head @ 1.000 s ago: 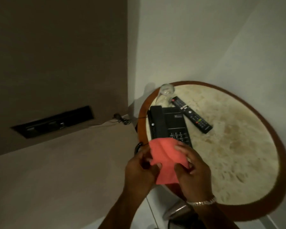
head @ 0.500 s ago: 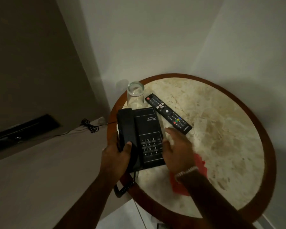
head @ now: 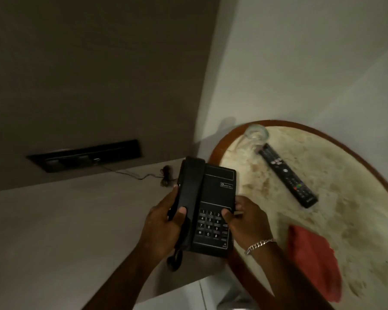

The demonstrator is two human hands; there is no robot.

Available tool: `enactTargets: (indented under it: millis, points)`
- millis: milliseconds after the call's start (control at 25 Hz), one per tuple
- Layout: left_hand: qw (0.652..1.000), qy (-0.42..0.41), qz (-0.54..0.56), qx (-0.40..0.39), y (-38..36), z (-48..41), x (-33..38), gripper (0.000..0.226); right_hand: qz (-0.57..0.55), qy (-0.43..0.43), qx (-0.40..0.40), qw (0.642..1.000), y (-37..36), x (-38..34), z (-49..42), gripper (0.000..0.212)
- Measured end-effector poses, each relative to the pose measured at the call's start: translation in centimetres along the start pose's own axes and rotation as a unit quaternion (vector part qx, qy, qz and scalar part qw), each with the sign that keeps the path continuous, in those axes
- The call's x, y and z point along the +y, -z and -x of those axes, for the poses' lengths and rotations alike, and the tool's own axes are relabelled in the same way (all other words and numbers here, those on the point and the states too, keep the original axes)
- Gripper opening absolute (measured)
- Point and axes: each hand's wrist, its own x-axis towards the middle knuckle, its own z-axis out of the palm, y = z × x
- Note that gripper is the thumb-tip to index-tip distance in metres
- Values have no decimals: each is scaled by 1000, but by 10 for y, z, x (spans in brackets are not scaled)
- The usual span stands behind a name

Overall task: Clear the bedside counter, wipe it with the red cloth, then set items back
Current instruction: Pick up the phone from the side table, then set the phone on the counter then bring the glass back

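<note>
A black desk telephone (head: 213, 198) is held in the air, left of the round marble-topped bedside counter (head: 336, 175). My left hand (head: 164, 222) grips its handset side, thumb on the receiver. My right hand (head: 248, 220) grips its right edge, thumb on the keypad. The red cloth (head: 311, 260) lies crumpled on the counter's near part. A black remote control (head: 287, 175) lies on the counter's middle left. A clear drinking glass (head: 254, 136) stands at the counter's far left edge.
A beige ledge (head: 65, 231) runs left of the counter, with a black recessed socket panel (head: 85, 154) in the wall above it. A thin cable with a bundled end (head: 166, 177) lies on the ledge. The counter has a brown wooden rim (head: 220, 148). White walls enclose the corner.
Both hands let go of the red cloth, which now lies on the counter. They took hold of the telephone and lifted it off the counter, moving it left over the ledge.
</note>
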Motion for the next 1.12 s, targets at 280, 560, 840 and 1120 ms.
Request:
enactTargets:
  millis: [280, 560, 840, 1120]
  points:
    - [993, 75, 10, 92, 212, 57, -86, 57, 3, 33, -136, 990, -187, -110, 63, 30]
    - [974, 161, -1, 158, 373, 93, -185, 64, 24, 49, -259, 964, -370, -176, 112, 32]
    - [973, 157, -5, 169, 422, 84, -227, 62, 65, 82, -235, 966, -447, -183, 119, 30]
    - [929, 191, -193, 251, 401, 75, -200, 31, -6, 60, -218, 974, -423, -174, 121, 48]
